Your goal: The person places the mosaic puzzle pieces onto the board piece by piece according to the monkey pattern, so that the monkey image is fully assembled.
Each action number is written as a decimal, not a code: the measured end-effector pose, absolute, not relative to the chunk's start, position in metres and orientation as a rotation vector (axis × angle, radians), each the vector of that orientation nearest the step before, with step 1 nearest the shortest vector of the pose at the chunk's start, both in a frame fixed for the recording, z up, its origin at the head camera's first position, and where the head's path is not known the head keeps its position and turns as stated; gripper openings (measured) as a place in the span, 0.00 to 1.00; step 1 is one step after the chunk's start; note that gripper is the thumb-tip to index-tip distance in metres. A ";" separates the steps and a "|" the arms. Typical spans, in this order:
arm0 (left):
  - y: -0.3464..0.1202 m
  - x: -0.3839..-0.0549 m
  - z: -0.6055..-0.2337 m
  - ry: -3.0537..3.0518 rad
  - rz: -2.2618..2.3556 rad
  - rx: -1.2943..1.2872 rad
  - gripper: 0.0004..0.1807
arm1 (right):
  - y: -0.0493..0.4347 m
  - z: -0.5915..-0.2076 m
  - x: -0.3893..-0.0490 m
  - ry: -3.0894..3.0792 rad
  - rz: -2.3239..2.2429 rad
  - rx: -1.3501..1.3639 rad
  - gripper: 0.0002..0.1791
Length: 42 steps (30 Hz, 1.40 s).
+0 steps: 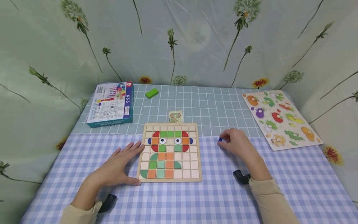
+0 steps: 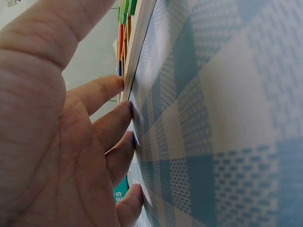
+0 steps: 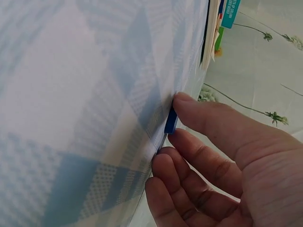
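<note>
A wooden mosaic board [image 1: 185, 165] lies in front of me, its grid partly filled with red, green, orange, blue and white eye tiles. My left hand [image 1: 118, 166] is spread at its left side, with index fingertip and thumb touching the frame. In the left wrist view the fingers [image 2: 111, 125] are extended beside the board's edge. To the right of the board, my right hand [image 1: 237, 143] pinches a small blue tile [image 3: 171, 121] between thumb and index finger, close to the cloth. Much of that tile is hidden in the head view.
A small pattern card [image 1: 175, 117] touches the board's far edge. Behind it lies a green block [image 1: 152, 93]. A boxed toy set [image 1: 110, 105] stands at the back left, and a vegetable peg puzzle [image 1: 282, 119] lies at the right. Checked cloth [image 1: 167, 202] covers the near table.
</note>
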<state>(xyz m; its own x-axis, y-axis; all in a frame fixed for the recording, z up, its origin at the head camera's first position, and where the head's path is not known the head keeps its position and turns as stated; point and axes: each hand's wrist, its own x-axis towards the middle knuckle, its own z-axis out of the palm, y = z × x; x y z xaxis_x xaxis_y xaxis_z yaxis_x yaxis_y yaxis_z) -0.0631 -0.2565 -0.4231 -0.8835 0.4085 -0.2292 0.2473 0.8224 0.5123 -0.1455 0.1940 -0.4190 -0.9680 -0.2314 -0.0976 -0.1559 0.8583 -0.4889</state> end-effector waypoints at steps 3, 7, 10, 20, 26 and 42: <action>-0.256 -0.063 -0.423 2.673 0.688 0.492 0.70 | 0.194 -0.420 -0.147 2.890 -0.726 -0.311 0.11; -0.256 -0.064 -0.422 2.670 0.688 0.496 0.70 | 0.194 -0.421 -0.148 2.885 -0.715 -0.311 0.11; -0.256 -0.064 -0.422 2.669 0.685 0.498 0.70 | 0.193 -0.420 -0.149 2.883 -0.707 -0.309 0.11; -0.256 -0.065 -0.424 2.670 0.697 0.497 0.69 | 0.164 -0.406 -0.148 2.862 -0.787 -0.383 0.10; -0.257 -0.065 -0.423 2.669 0.709 0.508 0.69 | 0.128 -0.400 -0.146 2.831 -0.787 -0.535 0.12; -0.257 -0.063 -0.424 2.665 0.715 0.487 0.70 | 0.037 -0.398 -0.128 2.649 -0.787 -0.905 0.11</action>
